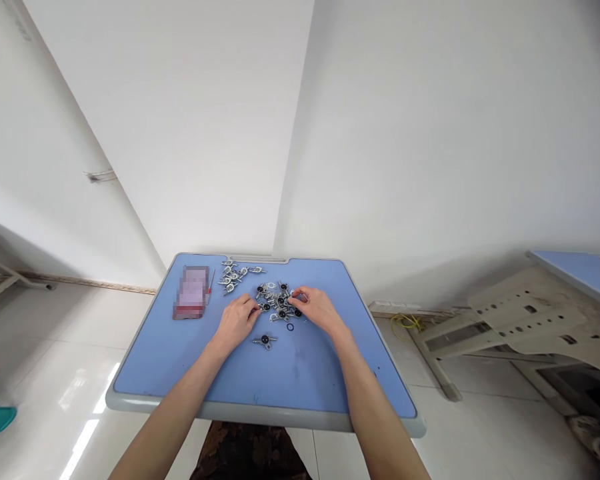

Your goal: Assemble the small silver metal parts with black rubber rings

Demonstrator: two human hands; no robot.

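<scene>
Several small metal parts with black round centres (281, 301) lie in a cluster on the blue table. My left hand (239, 320) is at the cluster's left edge, its thumb and index finger closed on one of these parts (267, 307). At the right side of the cluster, my right hand (316, 307) has its fingertips pinched together, and what lies between them is too small to name. One similar part (265, 341) sits alone nearer to me. A thin black ring (290, 327) lies just below the cluster.
Several metal pieces (235, 275) without black centres lie at the table's back left. Beside them are a red-handled screwdriver (209, 289) and a blurred pinkish rectangular object (191, 292). Another blue-topped table (585, 270) stands at the right, with a yellow cable (407, 323) on the floor.
</scene>
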